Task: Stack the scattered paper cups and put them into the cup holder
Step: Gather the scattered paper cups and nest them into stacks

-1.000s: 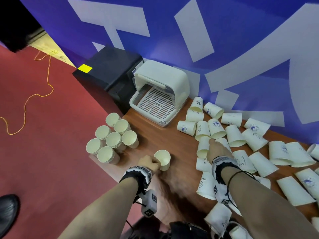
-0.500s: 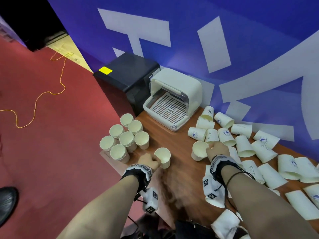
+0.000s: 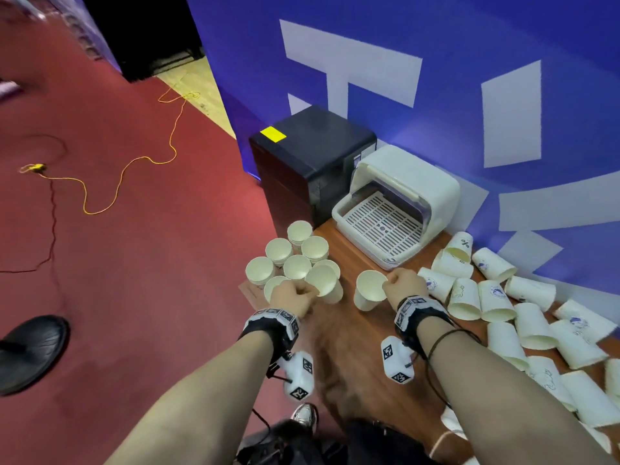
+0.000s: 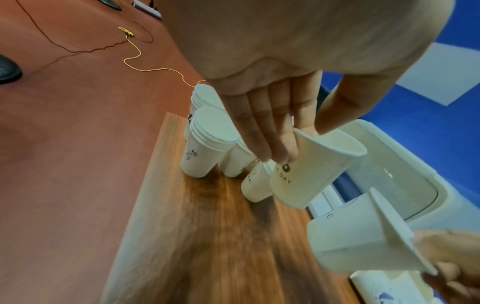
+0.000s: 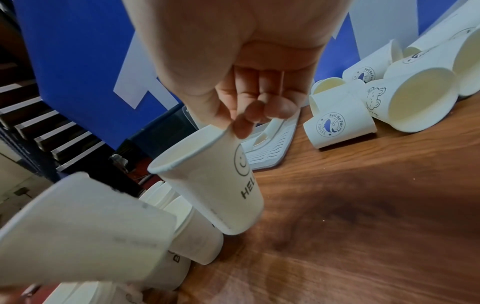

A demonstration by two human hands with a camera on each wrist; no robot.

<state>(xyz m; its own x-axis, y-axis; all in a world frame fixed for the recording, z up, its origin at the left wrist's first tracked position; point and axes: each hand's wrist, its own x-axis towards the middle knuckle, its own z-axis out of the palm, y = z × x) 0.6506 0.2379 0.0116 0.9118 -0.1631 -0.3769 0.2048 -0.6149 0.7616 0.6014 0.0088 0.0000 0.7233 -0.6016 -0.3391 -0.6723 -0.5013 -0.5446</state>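
My left hand (image 3: 312,292) pinches the rim of a white paper cup (image 3: 323,283) and holds it tilted just above the group of upright cup stacks (image 3: 297,255) at the table's left corner. In the left wrist view the thumb is inside this cup (image 4: 311,170) and the fingers (image 4: 280,144) are outside. My right hand (image 3: 389,281) pinches the rim of a second cup (image 3: 369,290), lifted off the table (image 3: 349,333); its print shows in the right wrist view (image 5: 215,181). The white cup holder (image 3: 432,186) stands open behind, its slotted tray bare.
Several loose cups (image 3: 496,297) lie on their sides along the table's right half, against the blue wall (image 3: 436,45). A black box (image 3: 312,152) stands left of the holder. The table's left edge drops to red floor (image 3: 134,263) with a yellow cable (image 3: 117,182).
My right hand took a cup out of the pile and carried it left, off the table. My left hand lifted its cup and moved it left, over the stacks.
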